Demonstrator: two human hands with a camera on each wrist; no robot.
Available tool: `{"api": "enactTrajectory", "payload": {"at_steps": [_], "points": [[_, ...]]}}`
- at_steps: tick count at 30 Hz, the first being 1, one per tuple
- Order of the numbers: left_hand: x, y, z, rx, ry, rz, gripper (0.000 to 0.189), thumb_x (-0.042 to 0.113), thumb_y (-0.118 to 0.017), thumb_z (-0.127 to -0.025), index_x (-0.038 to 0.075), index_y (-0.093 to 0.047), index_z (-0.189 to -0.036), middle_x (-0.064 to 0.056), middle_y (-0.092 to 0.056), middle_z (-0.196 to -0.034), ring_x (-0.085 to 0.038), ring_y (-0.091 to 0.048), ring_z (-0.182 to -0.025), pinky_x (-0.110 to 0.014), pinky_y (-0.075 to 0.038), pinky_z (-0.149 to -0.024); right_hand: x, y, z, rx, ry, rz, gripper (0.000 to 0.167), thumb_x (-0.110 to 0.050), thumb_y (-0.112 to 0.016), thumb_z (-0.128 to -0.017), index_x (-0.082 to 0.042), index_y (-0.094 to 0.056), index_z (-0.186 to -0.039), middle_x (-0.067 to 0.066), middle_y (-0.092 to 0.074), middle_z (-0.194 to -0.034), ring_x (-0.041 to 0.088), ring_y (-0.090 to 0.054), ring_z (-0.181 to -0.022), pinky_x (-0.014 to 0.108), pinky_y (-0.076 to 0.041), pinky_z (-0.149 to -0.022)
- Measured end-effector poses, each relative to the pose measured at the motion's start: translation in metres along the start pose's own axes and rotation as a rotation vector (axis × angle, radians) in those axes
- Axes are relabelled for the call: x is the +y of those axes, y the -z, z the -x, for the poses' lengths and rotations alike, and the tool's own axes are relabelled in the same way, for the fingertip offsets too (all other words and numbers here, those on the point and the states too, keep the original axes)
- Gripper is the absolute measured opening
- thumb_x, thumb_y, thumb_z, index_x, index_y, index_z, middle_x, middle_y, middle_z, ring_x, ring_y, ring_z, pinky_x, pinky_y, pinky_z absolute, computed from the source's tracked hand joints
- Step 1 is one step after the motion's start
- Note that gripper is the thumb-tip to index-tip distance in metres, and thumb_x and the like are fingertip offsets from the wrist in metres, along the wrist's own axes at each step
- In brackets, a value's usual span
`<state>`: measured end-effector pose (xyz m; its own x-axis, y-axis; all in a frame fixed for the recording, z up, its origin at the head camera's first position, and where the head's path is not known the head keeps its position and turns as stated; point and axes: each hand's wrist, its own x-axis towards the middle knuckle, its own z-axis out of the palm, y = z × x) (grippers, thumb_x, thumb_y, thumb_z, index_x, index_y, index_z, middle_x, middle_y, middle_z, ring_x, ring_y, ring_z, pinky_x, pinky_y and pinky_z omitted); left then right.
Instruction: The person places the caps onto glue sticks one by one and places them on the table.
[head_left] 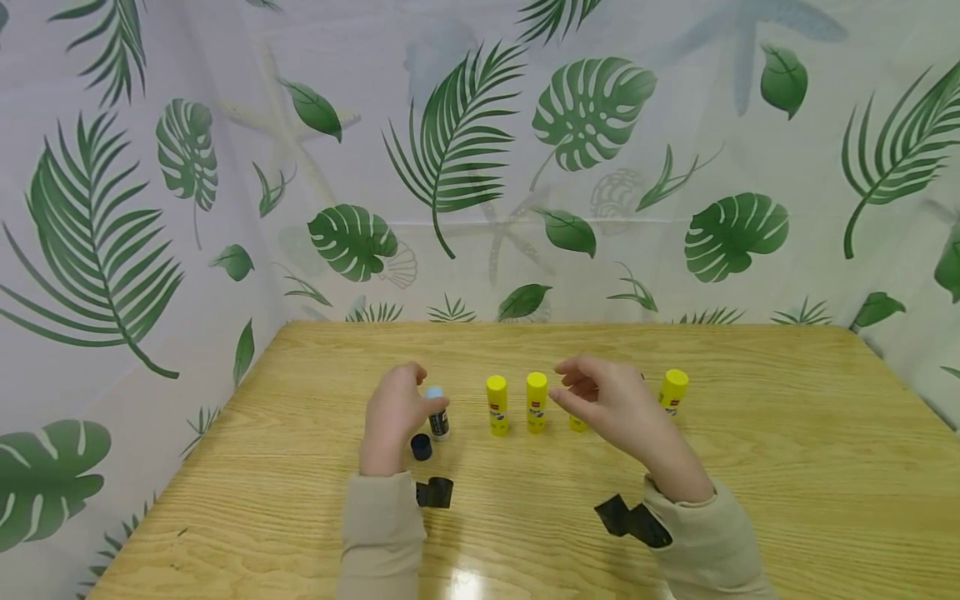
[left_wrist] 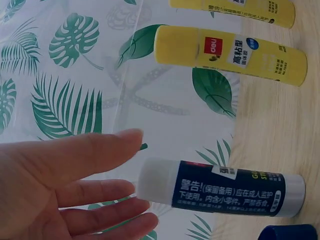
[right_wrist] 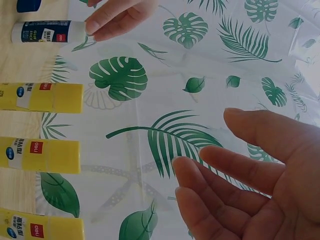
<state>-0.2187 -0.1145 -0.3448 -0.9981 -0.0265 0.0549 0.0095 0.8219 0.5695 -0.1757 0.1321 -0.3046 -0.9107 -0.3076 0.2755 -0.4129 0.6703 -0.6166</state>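
Note:
A dark blue glue stick (head_left: 439,426) stands upright with its cap off, its pale top showing. Its dark blue cap (head_left: 422,447) sits on the table just in front. My left hand (head_left: 393,417) is beside the top of this stick, thumb apart from the fingers; in the left wrist view the fingertips (left_wrist: 131,189) are right by the pale end, and I cannot tell if they touch. My right hand (head_left: 618,404) hovers with loosely bent fingers and nothing in them, partly hiding one yellow glue stick (head_left: 577,424). Left of it stand two more yellow glue sticks (head_left: 536,404).
Another yellow glue stick (head_left: 673,390) stands to the right, behind my right forearm. The wooden table (head_left: 525,533) ends at a leaf-patterned cloth (head_left: 480,167) hanging behind it and at the left. Black straps (head_left: 637,523) hang at both wrists.

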Motion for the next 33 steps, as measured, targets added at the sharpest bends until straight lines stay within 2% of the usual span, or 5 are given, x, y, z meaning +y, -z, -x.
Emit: {"api": "enactTrajectory", "payload": {"at_steps": [5,10,15,28,33], "points": [[-0.006,-0.007,-0.005,-0.048,0.018,0.003,0.045,0.021,-0.069,-0.076,-0.002,-0.055,-0.112,-0.015,-0.057,-0.105,-0.027,-0.055,-0.088,-0.039,-0.046,-0.07,0.0,-0.001,0.0,-0.002,0.005,0.004,0.031,-0.02,-0.06,-0.085,0.001,-0.059,-0.107,0.01,-0.062,-0.096,0.019,-0.059,-0.079,0.034,-0.048,-0.069],[-0.009,-0.013,-0.007,-0.072,0.035,0.005,0.03,0.019,-0.072,-0.073,0.002,-0.058,-0.093,-0.011,-0.059,-0.089,-0.024,-0.055,-0.077,-0.037,-0.046,-0.065,-0.001,-0.001,0.0,-0.009,0.008,0.0,0.03,-0.02,-0.06,-0.085,0.001,-0.059,-0.107,0.01,-0.062,-0.096,0.019,-0.059,-0.08,0.034,-0.049,-0.069],[-0.011,-0.017,-0.009,-0.095,0.041,-0.002,0.026,0.016,-0.073,-0.073,0.003,-0.058,-0.088,-0.01,-0.059,-0.088,-0.026,-0.057,-0.08,-0.039,-0.046,-0.067,0.0,-0.001,-0.001,-0.018,0.015,-0.013,0.03,-0.019,-0.06,-0.085,0.001,-0.059,-0.107,0.011,-0.062,-0.097,0.019,-0.059,-0.08,0.033,-0.049,-0.069],[-0.016,-0.021,-0.013,-0.093,0.028,-0.009,0.022,0.012,-0.069,-0.076,0.0,-0.058,-0.091,-0.012,-0.06,-0.089,-0.027,-0.058,-0.081,-0.038,-0.047,-0.068,0.0,-0.004,-0.001,-0.027,0.018,-0.026,0.029,-0.017,-0.06,-0.085,0.001,-0.058,-0.108,0.01,-0.061,-0.096,0.018,-0.059,-0.08,0.032,-0.048,-0.069],[-0.013,-0.016,-0.008,-0.043,-0.014,0.014,0.021,0.012,-0.068,-0.077,0.001,-0.057,-0.092,-0.011,-0.06,-0.087,-0.026,-0.058,-0.081,-0.039,-0.047,-0.069,0.001,-0.007,-0.002,-0.032,0.015,-0.022,0.028,-0.017,-0.061,-0.084,0.0,-0.059,-0.106,0.007,-0.062,-0.093,0.017,-0.058,-0.079,0.031,-0.048,-0.068]]}}
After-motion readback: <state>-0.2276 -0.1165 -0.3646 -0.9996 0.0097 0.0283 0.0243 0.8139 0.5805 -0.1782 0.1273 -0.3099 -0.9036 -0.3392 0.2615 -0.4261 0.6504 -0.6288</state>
